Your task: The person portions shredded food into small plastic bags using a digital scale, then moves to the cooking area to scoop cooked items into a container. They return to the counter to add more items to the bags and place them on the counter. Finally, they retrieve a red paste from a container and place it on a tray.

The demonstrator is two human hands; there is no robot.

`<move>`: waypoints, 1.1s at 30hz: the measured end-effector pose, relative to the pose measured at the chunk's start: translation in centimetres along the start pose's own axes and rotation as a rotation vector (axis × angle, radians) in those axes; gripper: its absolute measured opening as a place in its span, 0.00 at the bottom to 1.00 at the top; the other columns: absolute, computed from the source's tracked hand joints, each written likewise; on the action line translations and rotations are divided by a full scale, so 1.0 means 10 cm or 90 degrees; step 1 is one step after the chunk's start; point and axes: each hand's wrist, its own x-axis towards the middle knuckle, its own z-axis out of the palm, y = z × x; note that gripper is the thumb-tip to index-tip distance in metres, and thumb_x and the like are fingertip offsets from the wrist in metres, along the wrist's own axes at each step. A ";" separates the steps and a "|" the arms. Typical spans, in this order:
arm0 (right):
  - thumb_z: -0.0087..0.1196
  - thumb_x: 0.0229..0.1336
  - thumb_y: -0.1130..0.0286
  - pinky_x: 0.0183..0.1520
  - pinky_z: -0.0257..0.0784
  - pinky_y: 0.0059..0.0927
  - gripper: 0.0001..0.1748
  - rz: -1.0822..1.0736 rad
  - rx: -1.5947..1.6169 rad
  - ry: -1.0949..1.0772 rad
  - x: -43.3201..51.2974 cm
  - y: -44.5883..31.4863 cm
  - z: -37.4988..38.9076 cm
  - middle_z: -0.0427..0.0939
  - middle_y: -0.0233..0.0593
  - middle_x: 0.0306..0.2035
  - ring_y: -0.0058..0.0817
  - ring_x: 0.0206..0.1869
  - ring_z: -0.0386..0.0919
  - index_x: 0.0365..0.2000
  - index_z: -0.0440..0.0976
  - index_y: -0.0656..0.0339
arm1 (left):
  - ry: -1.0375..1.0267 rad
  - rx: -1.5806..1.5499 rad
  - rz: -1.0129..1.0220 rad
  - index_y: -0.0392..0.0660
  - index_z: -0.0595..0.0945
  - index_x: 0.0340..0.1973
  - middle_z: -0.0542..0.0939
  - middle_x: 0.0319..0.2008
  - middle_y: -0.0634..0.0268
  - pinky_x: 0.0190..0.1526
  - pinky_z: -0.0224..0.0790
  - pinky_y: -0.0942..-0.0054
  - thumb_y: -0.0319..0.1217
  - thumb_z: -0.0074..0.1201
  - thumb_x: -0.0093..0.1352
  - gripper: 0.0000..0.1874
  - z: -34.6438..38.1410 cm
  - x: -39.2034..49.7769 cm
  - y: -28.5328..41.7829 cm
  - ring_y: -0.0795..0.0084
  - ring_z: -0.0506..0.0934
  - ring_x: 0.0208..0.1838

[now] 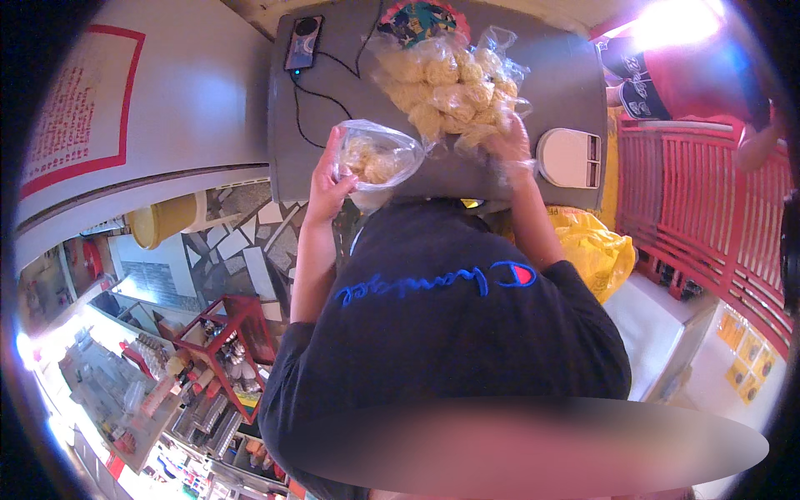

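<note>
My left hand (pixel 332 181) grips the rim of a clear plastic bag (pixel 409 150) above the grey table (pixel 300 150). Pale yellow clumps, perhaps noodles, lie inside this bag. My right hand (pixel 509 147) touches the near right edge of a large heap of yellowish bundles in clear plastic (pixel 462 87); whether its fingers hold a bundle cannot be told. A clear plastic band or glove cuff wraps the right wrist. Behind the heap sits a round patterned cloth item with a pink edge (pixel 425 22).
A phone-like device (pixel 304 42) with black cables lies at the table's far left. A white flat device, perhaps a kitchen scale (pixel 565 157), sits right. A yellow plastic bag (pixel 590 250) hangs below. Another person (pixel 694 78) is near a red slatted bench (pixel 706 187).
</note>
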 end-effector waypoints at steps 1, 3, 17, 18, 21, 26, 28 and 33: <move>0.58 0.50 0.73 0.57 0.72 0.40 0.33 -0.012 0.235 -0.012 -0.02 0.04 -0.07 0.73 0.49 0.53 0.43 0.56 0.72 0.58 0.63 0.61 | 0.010 0.008 -0.001 0.49 0.54 0.71 0.54 0.73 0.63 0.30 0.66 0.86 0.16 0.47 0.54 0.47 0.01 0.01 0.01 0.88 0.68 0.31; 0.53 0.52 0.81 0.54 0.76 0.38 0.28 -0.050 0.711 -0.051 -0.14 0.03 -0.18 0.74 0.43 0.51 0.40 0.53 0.75 0.56 0.65 0.61 | 0.008 0.026 -0.002 0.49 0.54 0.71 0.55 0.73 0.63 0.31 0.66 0.86 0.15 0.46 0.54 0.47 0.02 0.04 0.03 0.88 0.68 0.32; 0.51 0.55 0.49 0.67 0.57 0.42 0.36 -0.674 -0.539 -0.279 -0.38 -1.30 1.47 0.63 0.47 0.63 0.44 0.65 0.62 0.60 0.64 0.56 | -0.042 0.077 0.019 0.43 0.54 0.71 0.57 0.72 0.61 0.47 0.66 0.82 0.20 0.51 0.53 0.48 -0.21 -0.03 -0.12 0.75 0.70 0.58; 0.51 0.55 0.54 0.66 0.59 0.42 0.30 -0.712 -0.439 -0.255 -0.39 -1.35 1.54 0.66 0.46 0.60 0.44 0.63 0.65 0.57 0.68 0.56 | -0.037 0.074 0.024 0.42 0.54 0.71 0.57 0.72 0.61 0.49 0.66 0.82 0.21 0.51 0.53 0.48 -0.24 -0.05 -0.12 0.73 0.67 0.63; 0.51 0.56 0.64 0.63 0.63 0.41 0.20 -0.608 -0.292 -0.325 -0.31 -1.37 1.35 0.74 0.44 0.54 0.43 0.58 0.70 0.50 0.75 0.56 | 0.013 0.097 0.043 0.41 0.54 0.70 0.56 0.72 0.60 0.55 0.63 0.79 0.22 0.52 0.53 0.48 -0.38 -0.17 -0.11 0.71 0.56 0.72; 0.58 0.54 0.62 0.55 0.71 0.38 0.21 -0.139 -0.229 -0.045 0.40 -0.73 0.16 0.78 0.45 0.49 0.41 0.52 0.75 0.47 0.76 0.60 | 0.062 0.020 -0.029 0.47 0.58 0.70 0.61 0.70 0.64 0.27 0.64 0.85 0.18 0.49 0.54 0.45 -0.49 -0.34 -0.07 0.88 0.65 0.25; 0.59 0.53 0.58 0.54 0.71 0.39 0.20 -0.196 -0.534 0.272 0.54 -0.38 -0.21 0.79 0.47 0.46 0.42 0.49 0.77 0.44 0.78 0.59 | 0.053 0.006 -0.044 0.47 0.59 0.69 0.63 0.69 0.64 0.28 0.64 0.84 0.18 0.49 0.53 0.45 -0.46 -0.31 -0.05 0.87 0.66 0.25; 0.57 0.53 0.57 0.53 0.71 0.40 0.18 -0.063 -0.367 0.079 0.72 0.02 -0.57 0.80 0.42 0.43 0.40 0.49 0.77 0.42 0.79 0.53 | 0.064 0.070 -0.030 0.47 0.63 0.68 0.63 0.69 0.65 0.27 0.61 0.88 0.20 0.50 0.51 0.44 -0.35 -0.16 -0.01 0.89 0.64 0.24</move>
